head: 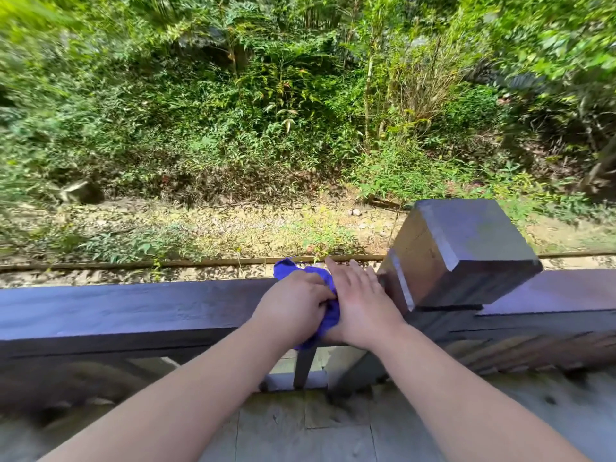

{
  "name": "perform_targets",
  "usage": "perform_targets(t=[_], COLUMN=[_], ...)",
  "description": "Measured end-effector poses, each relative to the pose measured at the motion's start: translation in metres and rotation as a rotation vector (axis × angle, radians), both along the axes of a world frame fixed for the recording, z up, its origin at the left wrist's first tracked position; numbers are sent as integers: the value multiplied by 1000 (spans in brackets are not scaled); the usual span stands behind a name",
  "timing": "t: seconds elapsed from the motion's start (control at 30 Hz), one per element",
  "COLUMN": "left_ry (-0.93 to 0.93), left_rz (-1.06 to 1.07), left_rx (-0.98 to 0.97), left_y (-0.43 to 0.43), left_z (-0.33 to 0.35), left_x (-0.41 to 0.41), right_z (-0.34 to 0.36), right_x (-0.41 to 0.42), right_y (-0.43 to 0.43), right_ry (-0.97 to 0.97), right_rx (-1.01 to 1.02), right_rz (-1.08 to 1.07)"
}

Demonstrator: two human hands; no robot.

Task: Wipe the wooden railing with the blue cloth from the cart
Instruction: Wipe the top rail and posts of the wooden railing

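Observation:
A dark wooden railing (133,308) runs across the view at waist height. The blue cloth (328,316) lies bunched on its top, just left of a square post. My left hand (293,305) is curled around the cloth from the left, gripping it. Flat, with its fingers stretched forward, my right hand (358,298) presses on the cloth's right side beside the post. Most of the cloth is hidden under both hands; one corner sticks out past the rail's far edge and another hangs down in front.
A thick square wooden post (466,251) rises from the rail right next to my right hand. The rail continues right of it (550,291). Grey deck boards (300,428) lie underfoot. Beyond the rail are bare ground and dense green bushes.

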State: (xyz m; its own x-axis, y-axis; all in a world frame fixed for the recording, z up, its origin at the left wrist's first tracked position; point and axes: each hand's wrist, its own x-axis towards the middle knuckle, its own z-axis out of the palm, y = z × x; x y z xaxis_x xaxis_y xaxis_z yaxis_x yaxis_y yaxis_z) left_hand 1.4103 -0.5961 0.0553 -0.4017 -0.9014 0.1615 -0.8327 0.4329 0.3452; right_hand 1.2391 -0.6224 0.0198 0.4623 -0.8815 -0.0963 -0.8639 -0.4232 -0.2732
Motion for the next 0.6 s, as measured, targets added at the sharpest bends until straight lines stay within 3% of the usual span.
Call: perform_targets(t=[0.17,0.33,0.6], left_ry=[19,31,-87], left_rz=[71,112,-139], left_rx=[2,-19,-93], left_y=[22,15,-15], left_z=[-11,-15,1], left_x=[34,22,-43], right_z=[-6,4,31], right_x=[7,-2,-15], right_y=[7,25,76], right_ry=[62,-41,-131], right_rx=[-11,16,-42], right_rz=[22,-34,-144])
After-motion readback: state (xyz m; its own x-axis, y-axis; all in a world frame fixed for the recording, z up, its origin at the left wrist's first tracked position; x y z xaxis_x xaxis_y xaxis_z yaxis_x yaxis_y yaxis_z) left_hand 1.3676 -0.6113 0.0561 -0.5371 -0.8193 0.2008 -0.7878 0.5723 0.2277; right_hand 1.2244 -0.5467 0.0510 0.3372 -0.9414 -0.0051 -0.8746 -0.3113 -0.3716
